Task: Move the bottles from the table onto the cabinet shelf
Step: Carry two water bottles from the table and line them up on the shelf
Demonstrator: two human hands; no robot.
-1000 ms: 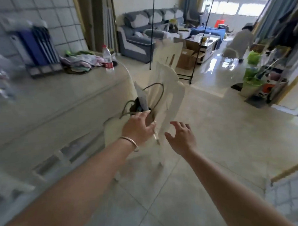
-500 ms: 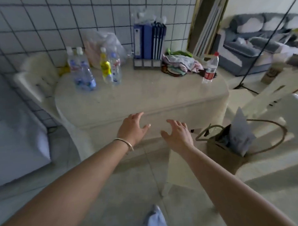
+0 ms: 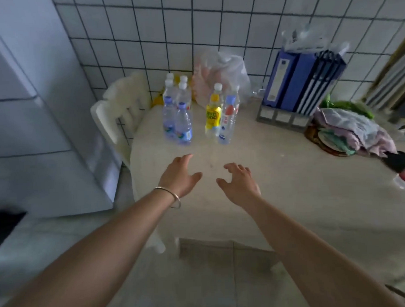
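Both arms reach forward over the round, pale stone-topped counter (image 3: 278, 185), the posture of an approach to a first pick. The left hand (image 3: 178, 177), a thin metal bangle (image 3: 173, 198) on its wrist, and the right hand (image 3: 240, 183) hover side by side above bare counter, each grip spread with loosely bent fingers and holding nothing. The task's things stand upright beyond the fingertips, apart from both hands: a tight cluster of clear plastic bottles with blue labels (image 3: 178, 117) ahead of the left hand, and a yellow-labelled bottle (image 3: 213, 114) touching or just beside a clear bottle with a red-and-blue label (image 3: 228, 118) ahead of the right hand. This pairing suggests one group per hand. A crumpled clear plastic bag (image 3: 221, 70) sits behind them against the tiled wall; blue ring binders (image 3: 302, 81) stand to the right. No cabinet shelf can be identified in this view.
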